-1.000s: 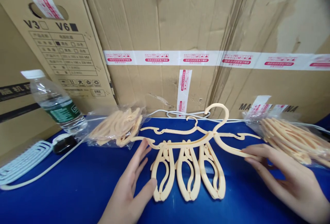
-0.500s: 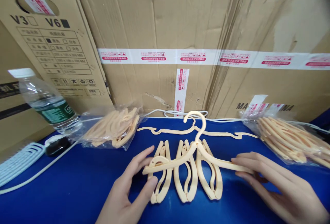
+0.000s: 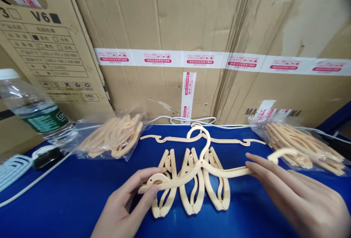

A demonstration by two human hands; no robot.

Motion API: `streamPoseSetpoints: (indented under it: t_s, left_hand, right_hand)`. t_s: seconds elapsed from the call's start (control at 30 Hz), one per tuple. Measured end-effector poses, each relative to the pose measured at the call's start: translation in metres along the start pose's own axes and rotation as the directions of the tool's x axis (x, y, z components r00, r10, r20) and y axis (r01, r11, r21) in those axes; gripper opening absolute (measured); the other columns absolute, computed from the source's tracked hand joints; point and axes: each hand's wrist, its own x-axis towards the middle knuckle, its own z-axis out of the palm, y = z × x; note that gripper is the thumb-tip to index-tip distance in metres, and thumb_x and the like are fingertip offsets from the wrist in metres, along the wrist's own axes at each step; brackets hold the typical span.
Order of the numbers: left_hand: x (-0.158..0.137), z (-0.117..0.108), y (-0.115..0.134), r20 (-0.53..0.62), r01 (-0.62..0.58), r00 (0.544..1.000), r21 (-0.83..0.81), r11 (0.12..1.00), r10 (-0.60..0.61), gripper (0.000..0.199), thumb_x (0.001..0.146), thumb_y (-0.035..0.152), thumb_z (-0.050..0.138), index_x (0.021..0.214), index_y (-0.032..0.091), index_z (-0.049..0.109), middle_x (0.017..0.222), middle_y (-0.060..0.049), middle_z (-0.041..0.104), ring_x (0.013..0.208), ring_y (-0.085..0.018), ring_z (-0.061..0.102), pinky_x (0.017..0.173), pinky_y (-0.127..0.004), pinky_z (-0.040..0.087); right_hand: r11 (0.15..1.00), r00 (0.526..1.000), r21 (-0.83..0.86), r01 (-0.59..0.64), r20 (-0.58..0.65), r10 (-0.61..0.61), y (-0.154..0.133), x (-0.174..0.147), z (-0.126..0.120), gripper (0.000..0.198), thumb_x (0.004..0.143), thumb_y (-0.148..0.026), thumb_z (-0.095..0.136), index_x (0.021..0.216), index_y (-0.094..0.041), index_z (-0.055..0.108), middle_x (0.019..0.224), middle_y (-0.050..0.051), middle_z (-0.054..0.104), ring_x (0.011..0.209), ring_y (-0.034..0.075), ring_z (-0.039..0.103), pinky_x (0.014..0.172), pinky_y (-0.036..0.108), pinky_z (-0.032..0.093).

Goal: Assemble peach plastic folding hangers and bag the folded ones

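Note:
A cream plastic folding clothes hanger (image 3: 179,182) is held up in front of me, its hook pointing up. My left hand (image 3: 124,201) pinches the end of its left arm, where a curved end piece is still folded back. On the other side my right hand (image 3: 293,194) has its fingers on the right arm, the thumb largely hidden; a curved end piece sticks out beyond the fingers. Behind and below it lie three folded hangers (image 3: 192,205) side by side on the blue table. Farther back, an unfolded hanger (image 3: 181,139) lies spread flat.
Clear bags of folded hangers lie at left (image 3: 109,139) and right (image 3: 304,146). A water bottle (image 3: 41,113), a black object (image 3: 48,157) and a light-blue slotted item (image 3: 12,172) are at far left. A white cable (image 3: 192,120) runs before cardboard boxes (image 3: 164,91).
The held hanger has dropped slightly. Its right end piece now shows swung outward past my right hand. My left thumb has closed onto the left end. The whole view has shifted a little.

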Motion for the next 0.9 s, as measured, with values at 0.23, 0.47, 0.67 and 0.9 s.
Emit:
streamPoseSetpoints:
  t_s: [0.23,0.47,0.67,0.9]
  left_hand:
    - [-0.001,0.003,0.002,-0.009,0.002,1.000,-0.029,1.000,-0.002,0.031,0.079,0.056,0.068,0.096,0.030,0.074,0.091,0.003,0.077,0.082,-0.019,0.071,0.073,-0.020,0.056]
    - [0.002,0.002,-0.001,-0.030,0.062,0.997,-0.153,0.986,-0.067,0.035,0.073,0.052,0.075,0.096,0.025,0.072,0.075,0.002,0.075,0.065,-0.016,0.070,0.061,-0.017,0.057]
    - [-0.004,0.010,0.008,-0.060,0.104,0.990,-0.329,0.939,-0.131,0.043,0.070,0.043,0.079,0.104,0.022,0.063,0.068,0.002,0.073,0.063,-0.016,0.070,0.062,-0.019,0.058]
    - [-0.012,0.015,0.012,0.091,0.121,0.991,-0.369,0.922,-0.094,0.030,0.076,0.035,0.075,0.101,0.022,0.064,0.067,0.005,0.069,0.053,-0.009,0.064,0.059,-0.017,0.053]
  right_hand:
    - [0.956,0.985,0.242,-0.165,-0.017,0.174,-0.013,0.017,0.008,0.031,0.097,-0.023,0.050,0.126,-0.028,0.060,0.134,0.010,0.057,0.095,0.022,0.071,0.069,0.027,0.062]
    - [0.611,0.860,0.636,-0.471,0.179,0.477,-0.019,0.034,0.004,0.028,0.083,-0.048,0.071,0.102,-0.027,0.076,0.096,0.003,0.078,0.085,0.021,0.076,0.076,0.020,0.061]
    - [0.311,0.715,0.703,-0.639,0.395,0.577,-0.024,0.035,0.004,0.029,0.078,-0.050,0.075,0.098,-0.028,0.077,0.102,0.006,0.076,0.093,0.024,0.073,0.080,0.025,0.060]
    - [-0.154,0.636,0.737,-0.658,0.654,0.409,-0.048,0.029,0.001,0.023,0.081,-0.037,0.077,0.082,-0.027,0.056,0.077,-0.003,0.067,0.070,0.015,0.064,0.064,0.021,0.056]
